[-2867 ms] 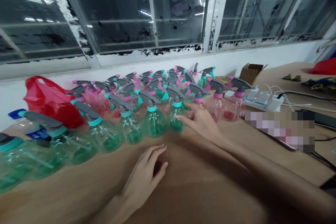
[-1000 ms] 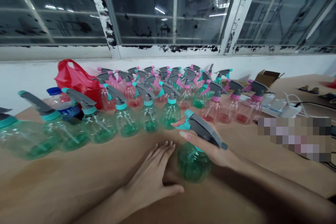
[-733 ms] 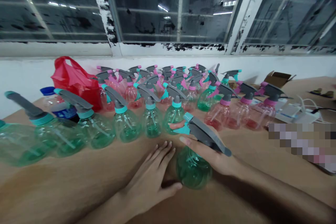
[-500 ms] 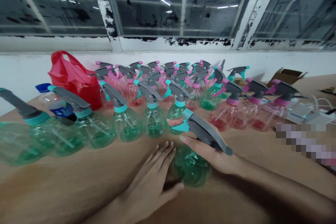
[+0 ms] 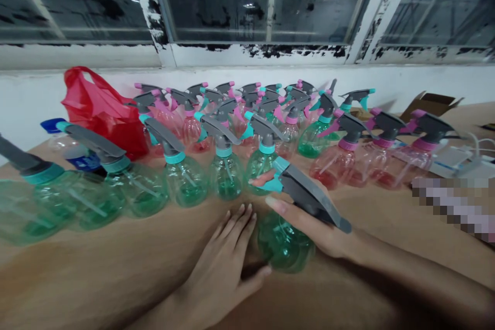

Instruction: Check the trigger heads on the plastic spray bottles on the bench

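My right hand (image 5: pixel 313 227) is wrapped around the neck of a green spray bottle (image 5: pixel 284 247) with a grey and teal trigger head, its forefinger near the trigger. The bottle is tilted a little, and part of its neck is hidden by the hand. Flat on the tabletop beside it lies my left hand (image 5: pixel 224 263), fingers stretched out and thumb toward the bottle's base. Just beyond the hands stands another green spray bottle (image 5: pixel 227 178), with more green ones in a row to the left.
Pink spray bottles (image 5: pixel 334 162) stand to the right, with several mixed ones packed behind. A red plastic bag (image 5: pixel 102 113) and a blue-capped bottle (image 5: pixel 81 157) are at the back left. At the back right are an open cardboard box (image 5: pixel 429 105) and white cables.
The view has shifted slightly, so the row of bottles appears a little higher. Both hands keep nearly the same pose, the right still around the green spray bottle.
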`<state>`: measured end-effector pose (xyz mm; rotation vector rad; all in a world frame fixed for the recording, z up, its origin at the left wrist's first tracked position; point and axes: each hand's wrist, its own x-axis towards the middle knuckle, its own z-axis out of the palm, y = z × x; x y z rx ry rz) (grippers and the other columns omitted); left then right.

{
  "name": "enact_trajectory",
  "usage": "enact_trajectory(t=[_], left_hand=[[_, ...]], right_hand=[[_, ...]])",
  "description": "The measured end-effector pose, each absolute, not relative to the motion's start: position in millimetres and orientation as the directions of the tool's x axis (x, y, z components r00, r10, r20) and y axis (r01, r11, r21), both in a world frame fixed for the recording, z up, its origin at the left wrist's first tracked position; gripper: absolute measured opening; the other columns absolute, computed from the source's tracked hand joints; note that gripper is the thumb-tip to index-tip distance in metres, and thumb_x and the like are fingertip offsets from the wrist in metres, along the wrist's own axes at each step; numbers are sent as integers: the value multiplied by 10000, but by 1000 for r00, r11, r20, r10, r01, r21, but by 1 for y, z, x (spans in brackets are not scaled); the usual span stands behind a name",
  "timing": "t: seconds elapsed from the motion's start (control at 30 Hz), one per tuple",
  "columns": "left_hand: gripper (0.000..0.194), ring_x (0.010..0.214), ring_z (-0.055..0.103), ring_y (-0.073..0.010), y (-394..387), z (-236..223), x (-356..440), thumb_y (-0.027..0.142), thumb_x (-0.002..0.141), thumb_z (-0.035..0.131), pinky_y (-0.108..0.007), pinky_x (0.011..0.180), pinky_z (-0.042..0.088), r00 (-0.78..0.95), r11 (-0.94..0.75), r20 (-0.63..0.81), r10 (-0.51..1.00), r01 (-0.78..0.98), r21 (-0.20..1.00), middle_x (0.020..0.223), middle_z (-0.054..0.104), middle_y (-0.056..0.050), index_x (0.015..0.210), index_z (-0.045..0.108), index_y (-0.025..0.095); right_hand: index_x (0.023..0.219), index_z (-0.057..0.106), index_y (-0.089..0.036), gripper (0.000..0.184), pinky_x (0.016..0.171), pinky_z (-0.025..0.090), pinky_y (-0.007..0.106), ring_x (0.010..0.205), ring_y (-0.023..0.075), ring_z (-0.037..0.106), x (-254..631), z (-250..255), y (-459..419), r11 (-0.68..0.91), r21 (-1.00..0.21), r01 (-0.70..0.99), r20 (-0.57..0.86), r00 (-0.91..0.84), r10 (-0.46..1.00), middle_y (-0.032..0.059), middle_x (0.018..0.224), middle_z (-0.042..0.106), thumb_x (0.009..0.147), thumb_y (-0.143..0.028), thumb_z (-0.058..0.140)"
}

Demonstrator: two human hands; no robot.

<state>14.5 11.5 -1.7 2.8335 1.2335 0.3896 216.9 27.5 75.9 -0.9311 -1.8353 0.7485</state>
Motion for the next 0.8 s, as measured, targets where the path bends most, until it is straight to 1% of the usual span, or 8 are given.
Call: enact_trajectory(t=[0.07,0.17,0.23,0.3,0.4,0.5,0.63,0.8], left_hand=[[737,1331,345,-309,11,-3,14,540,896,481,-482,1070,303,659,-689,218,720,715,117,1468,330,-183,1449,257,105],[763,1341,328,-303,12,-4,14,546,913,455,-480,1081,279,669,-698,213,712,707,112,1476,315,-176,1476,174,115],[759,1346,318,-298,12,-4,13,550,918,443,-479,1087,268,673,-701,211,709,704,113,1479,318,-160,1483,157,132],[740,1352,309,-294,12,-3,14,559,921,431,-474,1091,261,671,-699,208,712,706,113,1481,320,-145,1480,182,143],[706,1358,296,-289,11,-1,14,570,923,416,-467,1094,264,667,-691,192,720,714,112,1484,320,-133,1456,259,135],[696,1363,283,-289,12,1,15,574,925,407,-470,1096,264,671,-688,159,724,718,106,1485,314,-133,1433,310,109],[695,1372,260,-290,13,2,16,572,928,406,-477,1102,249,677,-688,127,725,720,88,1490,298,-136,1426,324,94],[695,1379,240,-285,13,3,17,587,930,383,-487,1103,240,683,-693,119,721,715,95,1492,291,-133,1425,329,104]], right_hand=[[965,610,-253,170,627,468,287,630,135,556,219,77,28,524,-812,259,439,-322,839,-13,767,614,868,-382,554],[856,607,-244,173,624,458,285,661,139,573,222,76,30,525,-814,247,441,-326,837,-7,771,620,894,-375,502],[855,605,-244,155,621,453,285,681,145,583,223,74,31,520,-819,243,440,-316,841,-9,764,618,892,-358,507],[918,606,-248,134,640,455,291,699,149,588,223,73,32,517,-827,221,443,-311,841,-11,786,622,875,-359,544],[1029,591,-255,196,684,453,303,723,150,583,221,72,32,524,-828,201,463,-282,840,-5,853,625,866,-361,572],[1050,589,-258,197,712,456,307,763,157,592,220,73,31,514,-837,191,457,-275,846,-1,879,628,876,-346,560],[1068,588,-258,209,757,465,312,838,168,604,221,74,30,503,-849,161,447,-289,847,8,950,637,872,-323,561],[1090,583,-254,240,697,459,321,734,164,574,222,72,30,480,-854,199,418,-285,863,4,850,607,877,-360,545]])
